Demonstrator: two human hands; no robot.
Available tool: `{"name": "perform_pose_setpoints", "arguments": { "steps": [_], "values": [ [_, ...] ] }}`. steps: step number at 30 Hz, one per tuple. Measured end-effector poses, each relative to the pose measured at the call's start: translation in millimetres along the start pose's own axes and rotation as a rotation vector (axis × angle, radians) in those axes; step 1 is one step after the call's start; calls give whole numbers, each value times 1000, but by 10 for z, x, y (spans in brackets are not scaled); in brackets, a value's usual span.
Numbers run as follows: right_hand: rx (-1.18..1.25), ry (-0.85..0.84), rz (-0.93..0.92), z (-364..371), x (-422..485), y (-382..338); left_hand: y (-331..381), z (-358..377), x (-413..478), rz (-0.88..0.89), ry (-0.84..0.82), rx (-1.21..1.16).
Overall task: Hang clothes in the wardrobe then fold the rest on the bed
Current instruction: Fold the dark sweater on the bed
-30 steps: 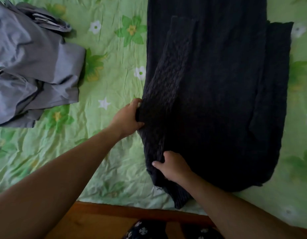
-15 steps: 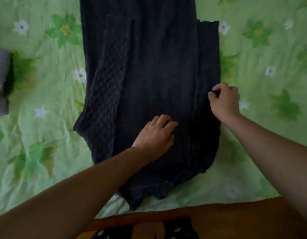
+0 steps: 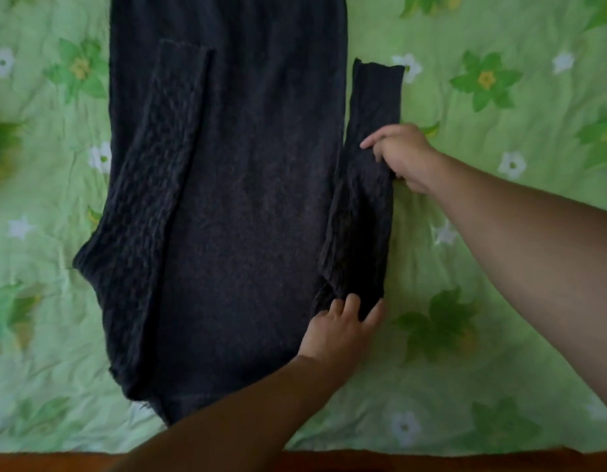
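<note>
A dark knitted sweater (image 3: pixel 247 206) lies flat on the green flowered bedsheet (image 3: pixel 499 301). Its left sleeve (image 3: pixel 159 165) is folded in over the body. The right sleeve (image 3: pixel 367 185) lies along the sweater's right edge, partly raised. My right hand (image 3: pixel 402 158) grips that sleeve at its middle, thumb under the cloth. My left hand (image 3: pixel 339 330) holds the sleeve's near end where it joins the body, fingers on the knit.
The bed's brown wooden edge (image 3: pixel 431 461) runs along the bottom of the view. Bare sheet lies to the right and left of the sweater.
The view shifted right and the grey clothes left the frame. My left hand moved from the sweater's middle to the right sleeve's near end. My right hand took hold of the right sleeve.
</note>
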State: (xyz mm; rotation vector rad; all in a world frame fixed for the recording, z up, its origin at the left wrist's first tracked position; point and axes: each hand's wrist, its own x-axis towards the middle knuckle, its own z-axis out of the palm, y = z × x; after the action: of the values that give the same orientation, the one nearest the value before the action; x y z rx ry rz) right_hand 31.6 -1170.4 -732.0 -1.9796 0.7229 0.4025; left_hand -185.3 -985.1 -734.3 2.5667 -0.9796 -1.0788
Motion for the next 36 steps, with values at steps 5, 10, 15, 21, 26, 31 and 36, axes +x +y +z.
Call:
{"name": "perform_pose_setpoints", "arguments": {
  "steps": [5,10,15,21,26,31,36],
  "values": [
    [13,283,-179,-185,-166,-361,-308,-129,-263,121,106,-213],
    [-327,298,-494,193,-154,-1166,-760,-159,-568,-87,518,-753],
    [-837,-159,-555,1146,-34,-1438,-1305,-132,-706,-451,402,-851],
    [-763,-109,-551,1397,70,-960,-1604,-390,-690,-337,479,-556],
    [-566,-31,-317,1247,159,-892,-2426,-1195,-246,-403,797,-211],
    [-523,-66,-128,1303,-372,-444,-3176,-1533,-1,-528,543,-127],
    [-613,-104,-141,1141,-821,-4,-3353,-1291,-169,-460,396,-57]
  ]
}}
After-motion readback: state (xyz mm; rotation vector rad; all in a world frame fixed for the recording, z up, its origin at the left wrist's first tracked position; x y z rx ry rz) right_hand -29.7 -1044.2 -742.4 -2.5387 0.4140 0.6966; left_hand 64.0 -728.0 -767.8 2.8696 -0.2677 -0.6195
